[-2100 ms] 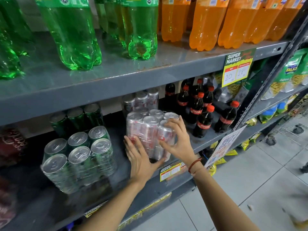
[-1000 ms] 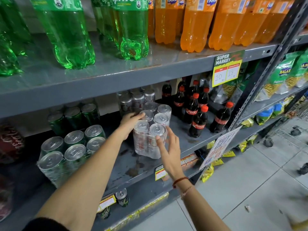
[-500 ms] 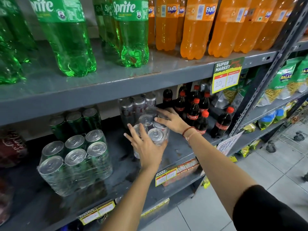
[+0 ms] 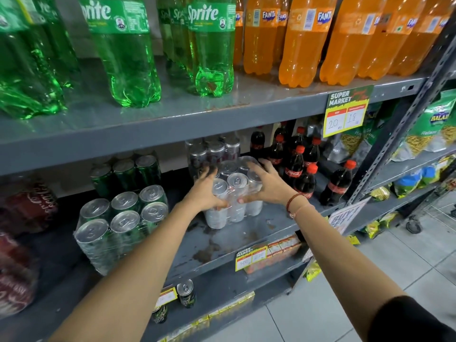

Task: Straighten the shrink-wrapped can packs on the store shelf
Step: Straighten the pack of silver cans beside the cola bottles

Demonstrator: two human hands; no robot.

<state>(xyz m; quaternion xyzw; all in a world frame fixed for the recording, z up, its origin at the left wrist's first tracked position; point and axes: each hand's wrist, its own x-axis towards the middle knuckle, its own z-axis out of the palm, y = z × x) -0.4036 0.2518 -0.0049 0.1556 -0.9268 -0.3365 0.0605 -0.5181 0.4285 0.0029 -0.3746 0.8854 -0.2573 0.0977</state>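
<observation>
A shrink-wrapped pack of silver cans (image 4: 233, 193) stands on the grey middle shelf (image 4: 222, 245). My left hand (image 4: 204, 193) grips its left side and my right hand (image 4: 266, 185) grips its right side and top. Behind it stands a second silver can pack (image 4: 212, 151). To the left, a shrink-wrapped pack of green cans (image 4: 118, 223) sits near the shelf's front edge, with another green pack (image 4: 125, 172) behind it.
Small cola bottles (image 4: 299, 169) crowd close to the right of the held pack. Red can packs (image 4: 22, 243) lie at the far left. Large green and orange bottles fill the shelf above. Price tags (image 4: 250, 257) hang on the front edge. Loose cans (image 4: 186, 292) stand on the shelf below.
Both hands have shifted to clasp the silver pack from its two sides. The right hand came forward from the pack's back, and the left moved from the front to the left side.
</observation>
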